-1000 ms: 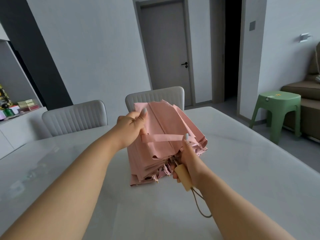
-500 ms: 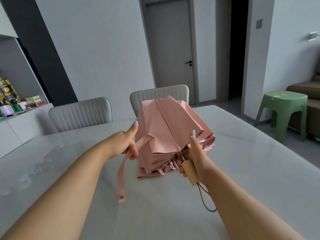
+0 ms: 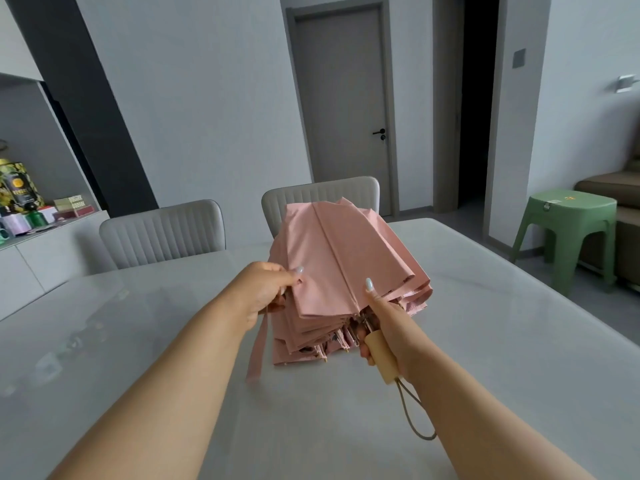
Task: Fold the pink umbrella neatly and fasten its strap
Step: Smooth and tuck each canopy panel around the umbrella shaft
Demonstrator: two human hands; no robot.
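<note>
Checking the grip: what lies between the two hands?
In the head view, the pink umbrella's folded canopy fills the stretch: the left hand pinches its edge, the right hand grips the handle.

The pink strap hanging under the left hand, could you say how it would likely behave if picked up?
The strap dangles limp below the left hand, so it is probably floppy. It looks thin and flat, so likely light and easy to wrap round the umbrella.

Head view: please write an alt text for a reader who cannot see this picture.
Two bare hands hold a collapsed pink umbrella above a grey table: the right hand grips its wooden handle, the left hand pinches a canopy fold. The strap hangs loose, unfastened. Two grey chairs and a green stool stand behind.
</note>
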